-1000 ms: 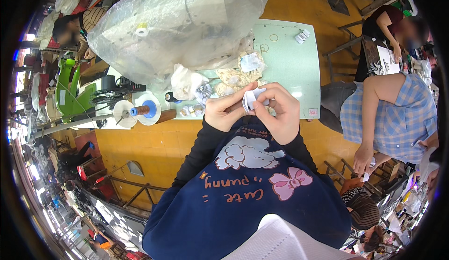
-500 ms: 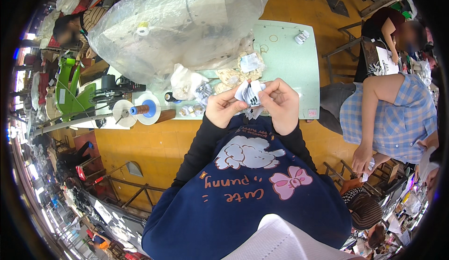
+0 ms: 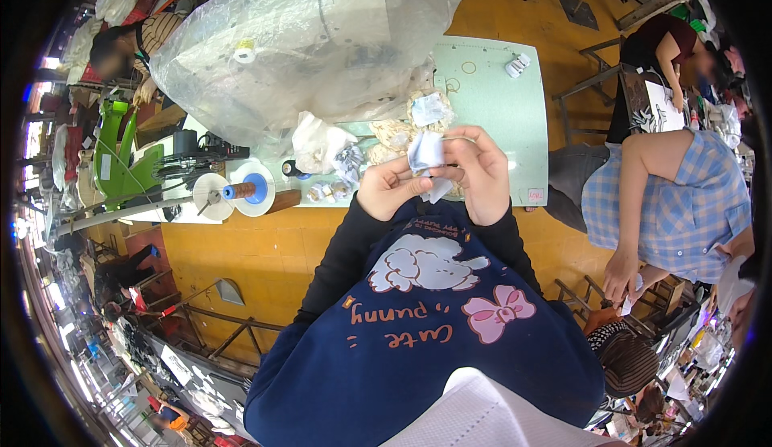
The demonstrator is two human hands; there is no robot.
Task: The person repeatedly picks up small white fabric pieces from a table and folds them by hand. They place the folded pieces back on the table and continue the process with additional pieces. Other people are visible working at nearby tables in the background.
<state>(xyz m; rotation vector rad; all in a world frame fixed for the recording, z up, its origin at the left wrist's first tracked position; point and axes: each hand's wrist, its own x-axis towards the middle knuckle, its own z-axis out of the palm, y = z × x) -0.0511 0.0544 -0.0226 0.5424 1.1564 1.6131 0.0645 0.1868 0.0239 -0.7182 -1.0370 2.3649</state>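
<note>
In front of my chest, over the table's near edge, both hands hold a small bundle of white labels (image 3: 426, 151). My left hand (image 3: 392, 190) pinches its lower left side between thumb and fingers. My right hand (image 3: 480, 175) has bent fingers against its right edge; its exact grip is partly hidden. A plain whitish face of the labels shows, and loose ends hang below (image 3: 435, 190). Just beyond my hands lie cream-coloured coiled bundles (image 3: 392, 135), one with a white label piece (image 3: 431, 109) on top.
The pale green table (image 3: 503, 125) carries a large clear plastic sheet (image 3: 297, 45), a white plastic bag (image 3: 318, 143), thread spools (image 3: 256, 189), and a small white bundle (image 3: 517, 65). A green machine (image 3: 121, 161) stands left. A person in a checked shirt (image 3: 667, 206) is close on the right.
The labels have turned, so the dark-printed face is replaced by a plain one. My right hand's fingers have shifted along the bundle's right side; my left hand has moved slightly.
</note>
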